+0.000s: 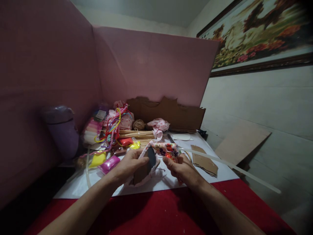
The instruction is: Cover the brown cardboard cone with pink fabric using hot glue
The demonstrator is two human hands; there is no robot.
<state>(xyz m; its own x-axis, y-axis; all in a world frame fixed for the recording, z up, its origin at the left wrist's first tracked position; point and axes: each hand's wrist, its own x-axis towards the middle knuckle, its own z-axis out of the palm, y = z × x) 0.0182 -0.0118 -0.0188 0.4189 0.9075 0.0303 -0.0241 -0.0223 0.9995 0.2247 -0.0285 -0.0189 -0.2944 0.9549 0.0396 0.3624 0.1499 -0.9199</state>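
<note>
My left hand (135, 164) is closed on a piece of brown cardboard (142, 174) edged with pale pink fabric (146, 180). A dark grey rounded patch shows on the piece by my thumb. In my right hand (182, 166) is a flower-patterned hot glue gun (168, 148), its red light lit. From its back a long translucent glue stick (234, 166) juts out to the right. The gun's front end points left, over the fabric-edged piece; whether it touches cannot be made out.
Behind my hands lie bamboo sticks (139, 134), a twine ball (138, 124) and crumpled pink fabric (158, 125). Yellow (97, 159) and magenta (109, 164) packets sit at left, near a lilac bin (62, 133). Torn cardboard (204, 161) lies at right on white paper.
</note>
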